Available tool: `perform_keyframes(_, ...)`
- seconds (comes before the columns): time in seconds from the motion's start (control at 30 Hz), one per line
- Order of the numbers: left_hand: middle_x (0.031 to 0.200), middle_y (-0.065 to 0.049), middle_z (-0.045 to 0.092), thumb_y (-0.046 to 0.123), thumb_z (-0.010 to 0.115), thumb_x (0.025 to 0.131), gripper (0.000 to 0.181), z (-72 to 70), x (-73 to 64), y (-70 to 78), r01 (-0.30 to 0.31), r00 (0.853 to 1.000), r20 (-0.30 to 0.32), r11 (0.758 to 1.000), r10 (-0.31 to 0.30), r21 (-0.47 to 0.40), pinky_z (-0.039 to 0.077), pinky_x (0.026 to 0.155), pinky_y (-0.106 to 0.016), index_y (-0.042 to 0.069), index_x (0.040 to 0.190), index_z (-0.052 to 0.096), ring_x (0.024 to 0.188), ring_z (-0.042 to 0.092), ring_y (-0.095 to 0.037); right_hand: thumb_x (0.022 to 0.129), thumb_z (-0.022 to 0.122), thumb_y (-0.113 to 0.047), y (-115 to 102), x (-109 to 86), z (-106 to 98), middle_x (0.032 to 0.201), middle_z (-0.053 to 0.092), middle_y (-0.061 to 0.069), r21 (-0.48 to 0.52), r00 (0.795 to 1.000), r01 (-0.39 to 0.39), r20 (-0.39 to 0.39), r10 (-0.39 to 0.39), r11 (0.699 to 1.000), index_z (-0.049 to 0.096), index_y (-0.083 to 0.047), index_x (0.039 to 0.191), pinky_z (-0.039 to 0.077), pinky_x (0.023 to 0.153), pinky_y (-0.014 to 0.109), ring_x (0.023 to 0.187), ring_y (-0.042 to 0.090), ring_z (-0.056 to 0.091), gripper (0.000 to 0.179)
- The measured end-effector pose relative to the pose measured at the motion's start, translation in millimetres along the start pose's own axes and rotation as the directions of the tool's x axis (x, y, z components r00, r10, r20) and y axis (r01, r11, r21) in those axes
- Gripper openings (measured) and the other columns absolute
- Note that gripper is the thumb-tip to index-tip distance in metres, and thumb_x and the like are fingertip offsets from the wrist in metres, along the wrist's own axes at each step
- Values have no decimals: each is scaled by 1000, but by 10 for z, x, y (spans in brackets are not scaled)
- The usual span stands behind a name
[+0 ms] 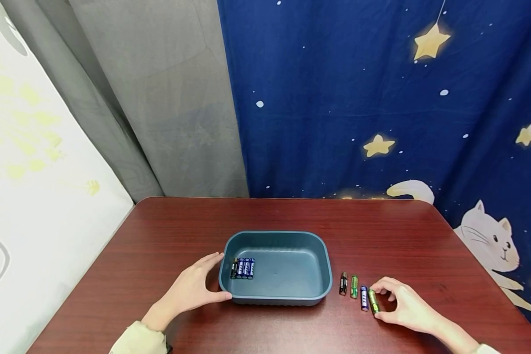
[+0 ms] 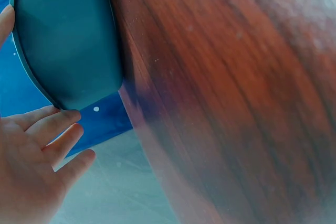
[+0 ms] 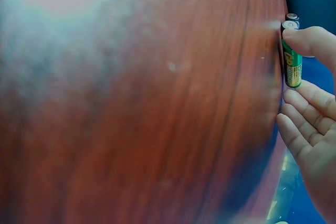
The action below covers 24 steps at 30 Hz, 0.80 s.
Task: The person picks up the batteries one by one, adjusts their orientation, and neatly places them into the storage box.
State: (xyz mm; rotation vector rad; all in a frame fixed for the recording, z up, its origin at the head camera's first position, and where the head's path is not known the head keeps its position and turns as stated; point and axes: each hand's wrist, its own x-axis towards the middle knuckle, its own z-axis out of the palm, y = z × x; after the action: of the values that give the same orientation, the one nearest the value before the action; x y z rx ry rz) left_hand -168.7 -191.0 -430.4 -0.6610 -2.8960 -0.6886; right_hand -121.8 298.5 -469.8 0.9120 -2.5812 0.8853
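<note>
A blue-green plastic tray (image 1: 287,270) stands mid-table, a black battery (image 1: 234,268) and several blue batteries (image 1: 246,269) lined up in its left end. My left hand (image 1: 190,287) spans that end, thumb at the near corner and fingertips at the far side. In the left wrist view its fingers (image 2: 52,124) look extended and relaxed against the tray wall. To the right of the tray, my right hand (image 1: 404,307) pinches a green-and-gold battery (image 3: 293,66) end to end between thumb and index finger. Beside it lie a blue battery (image 1: 364,298), a green battery (image 1: 354,286) and a black battery (image 1: 343,283).
The tray and batteries are on a reddish-brown wooden table (image 1: 181,221). Behind it hang a grey curtain (image 1: 172,98) and a blue curtain with stars (image 1: 318,98). At the left is a white panel (image 1: 40,196) with yellow prints.
</note>
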Motion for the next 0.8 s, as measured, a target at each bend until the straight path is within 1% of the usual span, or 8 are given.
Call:
perform_keyframes(0.13, 134, -10, 47, 68, 67, 62, 94, 3, 0, -3, 0, 1000, 0, 1000, 0, 1, 42, 90, -49, 12, 134, 45, 121, 45, -27, 57, 83, -12, 4, 57, -36, 87, 54, -10, -18, 1000, 10, -19, -10, 1000, 60, -13, 94, 42, 57, 17, 74, 5, 48, 44)
perform_keyframes(0.23, 134, -11, 47, 68, 66, 62, 94, -1, 2, 2, -3, 1000, -2, 1000, 3, -1, 42, 90, -49, 12, 134, 45, 121, 45, -27, 57, 84, -13, -7, 138, -79, 87, 55, -11, -26, 1000, -8, -18, 7, 1000, 60, -13, 95, 43, 57, 18, 74, 6, 49, 45)
perform_keyframes(0.37, 133, -11, 47, 67, 67, 62, 93, -7, 3, 11, -6, 1000, -4, 1000, 6, -2, 43, 89, -49, 11, 134, 46, 120, 45, -28, 57, 84, -14, -43, 292, -132, 88, 56, -11, -32, 999, -31, -11, 30, 999, 60, -12, 96, 45, 59, 20, 74, 6, 53, 45)
perform_keyframes(0.47, 133, -11, 47, 65, 68, 62, 93, -8, 4, 13, -7, 1000, -2, 1000, 7, 1, 43, 89, -50, 11, 134, 46, 120, 46, -28, 56, 84, -13, -89, 421, -149, 90, 57, -10, -35, 1000, -20, -11, 20, 999, 60, -12, 97, 46, 60, 20, 74, 7, 54, 47)
perform_keyframes(0.57, 133, -12, 47, 65, 69, 62, 92, -10, 7, 13, -10, 1000, -2, 1000, 10, 5, 43, 89, -49, 11, 134, 46, 120, 45, -28, 55, 84, -12, -139, 551, -150, 91, 57, -8, -42, 1000, 19, -22, -19, 999, 60, -12, 97, 47, 61, 21, 74, 8, 54, 48)
perform_keyframes(0.67, 133, -12, 47, 65, 69, 62, 92, -11, 10, 14, -12, 1000, -5, 1000, 12, 11, 43, 89, -49, 11, 133, 46, 120, 46, -28, 56, 84, -13, -195, 677, -148, 92, 58, -8, -42, 999, 41, -34, -43, 998, 61, -12, 98, 47, 62, 21, 75, 10, 54, 48)
perform_keyframes(0.8, 133, -11, 47, 63, 70, 62, 92, -14, 12, 21, -10, 1000, -4, 1000, 10, 11, 43, 89, -49, 11, 133, 47, 120, 45, -28, 58, 83, -15, -267, 830, -131, 94, 57, -8, -30, 998, 38, -39, -39, 999, 61, -13, 100, 48, 64, 24, 77, 9, 53, 47)
